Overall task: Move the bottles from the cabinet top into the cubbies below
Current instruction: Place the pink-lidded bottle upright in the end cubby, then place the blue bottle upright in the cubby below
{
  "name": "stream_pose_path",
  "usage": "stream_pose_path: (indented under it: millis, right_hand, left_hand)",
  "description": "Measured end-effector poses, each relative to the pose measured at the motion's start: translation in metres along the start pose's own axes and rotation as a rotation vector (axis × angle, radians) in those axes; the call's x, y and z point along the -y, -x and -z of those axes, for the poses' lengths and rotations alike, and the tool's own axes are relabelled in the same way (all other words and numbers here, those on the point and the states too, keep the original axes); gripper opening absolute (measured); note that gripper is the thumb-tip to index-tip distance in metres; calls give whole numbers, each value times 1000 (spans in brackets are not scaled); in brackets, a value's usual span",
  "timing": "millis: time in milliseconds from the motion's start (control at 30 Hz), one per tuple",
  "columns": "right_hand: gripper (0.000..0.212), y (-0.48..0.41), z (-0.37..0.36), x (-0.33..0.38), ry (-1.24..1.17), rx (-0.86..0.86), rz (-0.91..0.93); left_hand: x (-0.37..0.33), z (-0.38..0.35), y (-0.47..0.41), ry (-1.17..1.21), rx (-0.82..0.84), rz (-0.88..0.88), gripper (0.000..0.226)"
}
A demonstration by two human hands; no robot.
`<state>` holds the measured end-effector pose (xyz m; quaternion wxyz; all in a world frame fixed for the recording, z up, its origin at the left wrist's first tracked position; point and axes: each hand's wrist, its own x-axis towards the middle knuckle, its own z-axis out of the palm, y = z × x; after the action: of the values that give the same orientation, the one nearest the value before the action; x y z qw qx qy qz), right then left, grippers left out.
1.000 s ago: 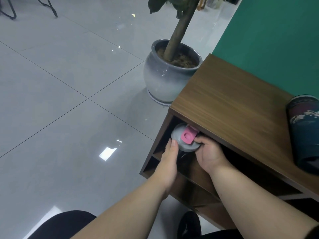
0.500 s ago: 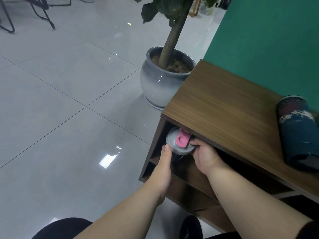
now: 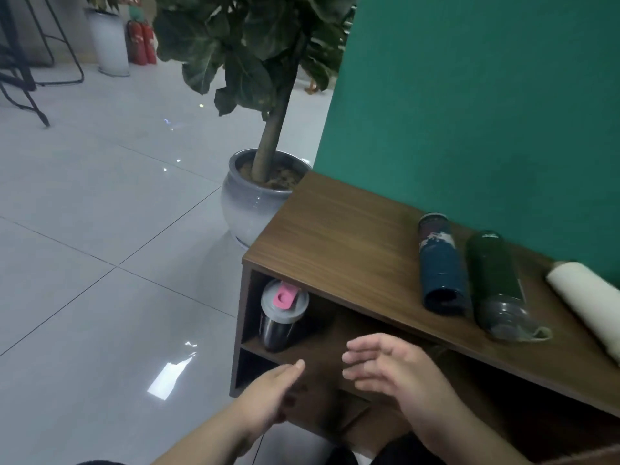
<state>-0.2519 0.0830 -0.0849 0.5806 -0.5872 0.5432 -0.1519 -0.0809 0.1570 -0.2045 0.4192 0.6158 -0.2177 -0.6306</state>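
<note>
A dark tumbler with a grey lid and pink flap [image 3: 283, 312] stands upright in the top left cubby of the brown wooden cabinet [image 3: 339, 236]. On the cabinet top lie three bottles side by side: a dark blue one [image 3: 441, 266], a dark green one [image 3: 496, 286] and a cream one [image 3: 590, 297]. My left hand [image 3: 268, 397] and my right hand [image 3: 399, 370] hover open in front of the cubbies, below and right of the tumbler, touching nothing.
A potted tree in a grey ceramic pot [image 3: 248, 199] stands on the tiled floor just left of the cabinet. A green wall [image 3: 486, 95] backs the cabinet. Black chair legs [image 3: 23, 78] and red extinguishers [image 3: 142, 43] are far off at the top left.
Both hands have let go of the tumbler and pulled back toward me, leaving it standing in the cubby. The view has lifted, revealing more bottles on top.
</note>
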Motion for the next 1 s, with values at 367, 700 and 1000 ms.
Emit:
stream_pose_path:
  millis: [367, 700, 1000]
  right_hand:
    - [77, -15, 93, 55, 753, -632, 333]
    - [65, -40, 82, 46, 871, -643, 247]
    - [51, 92, 49, 42, 514, -698, 720]
  left_hand:
    - [-30, -53, 25, 35, -66, 8, 49]
    - [-24, -60, 13, 351, 54, 93, 56]
    - [-37, -52, 0, 495, 33, 92, 63]
